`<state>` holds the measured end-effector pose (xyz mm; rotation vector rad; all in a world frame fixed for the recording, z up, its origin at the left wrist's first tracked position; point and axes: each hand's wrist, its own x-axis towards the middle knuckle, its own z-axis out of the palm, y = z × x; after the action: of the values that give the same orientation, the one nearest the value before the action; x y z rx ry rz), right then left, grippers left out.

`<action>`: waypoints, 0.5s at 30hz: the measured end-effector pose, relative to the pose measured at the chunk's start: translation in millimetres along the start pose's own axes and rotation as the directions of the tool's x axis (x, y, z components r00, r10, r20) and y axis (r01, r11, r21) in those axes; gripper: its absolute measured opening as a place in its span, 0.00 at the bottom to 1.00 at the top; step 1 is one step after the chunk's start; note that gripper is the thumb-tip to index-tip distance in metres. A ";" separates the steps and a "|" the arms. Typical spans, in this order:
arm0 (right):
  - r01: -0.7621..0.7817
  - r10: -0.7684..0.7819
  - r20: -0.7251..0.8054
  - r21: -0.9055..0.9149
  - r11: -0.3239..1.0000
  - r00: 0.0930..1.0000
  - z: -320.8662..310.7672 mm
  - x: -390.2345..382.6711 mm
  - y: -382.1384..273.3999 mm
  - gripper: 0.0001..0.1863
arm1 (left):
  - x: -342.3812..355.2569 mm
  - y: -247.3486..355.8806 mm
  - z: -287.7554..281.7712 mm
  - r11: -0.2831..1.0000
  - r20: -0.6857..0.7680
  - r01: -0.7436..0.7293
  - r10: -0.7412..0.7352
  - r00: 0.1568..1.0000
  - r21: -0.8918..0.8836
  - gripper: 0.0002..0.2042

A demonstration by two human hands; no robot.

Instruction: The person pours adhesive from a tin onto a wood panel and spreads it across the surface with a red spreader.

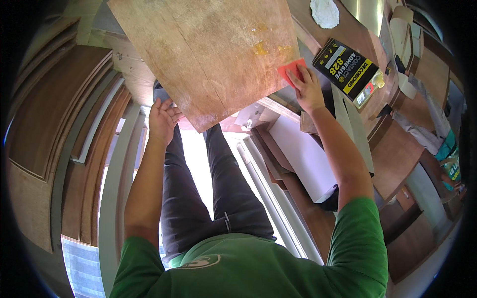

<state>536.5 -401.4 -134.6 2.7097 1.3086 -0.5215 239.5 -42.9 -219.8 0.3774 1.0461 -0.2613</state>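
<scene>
A plywood board [213, 54] lies in front of me, tilted in view, with amber, glue-like smears [261, 48] near its right side. My right hand [308, 89] grips a flat orange-red spreader [290, 71] at the board's right edge; the blade's lower side touches the wood. By the board's near left edge is my left hand [163, 120], palm turned up and fingers apart, holding nothing. Its fingertips come close to the edge, and I cannot tell whether they touch it. Just right of the board lies a black and yellow adhesive can [343, 64].
A crumpled white lump [325, 13] rests on the brown surface beyond the can. Several wooden panels [54, 114] lean at the left. To the right are more brown boards [400, 154], a white panel [303, 154] and a grey cloth [420, 131].
</scene>
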 end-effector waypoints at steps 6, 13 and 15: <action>0.067 -0.067 0.004 -0.026 0.997 0.998 -53.6 5.6 5.9 0.32 | -1.9 -0.3 4.9 1.000 -0.026 0.006 -0.007 1.000 -0.023 0.29; 0.272 -0.264 0.087 -0.095 0.958 0.961 -57.2 75.9 3.9 0.32 | -0.5 2.2 1.3 1.000 -0.021 0.011 -0.011 1.000 0.002 0.29; 0.249 -0.235 0.122 -0.112 0.962 0.964 -47.9 73.4 7.0 0.32 | 2.8 2.9 -1.2 1.000 -0.005 0.003 -0.003 1.000 -0.001 0.29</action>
<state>596.8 -340.5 -115.1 2.3995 1.5956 -0.5751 240.9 -39.8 -222.3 0.3761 1.0516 -0.2628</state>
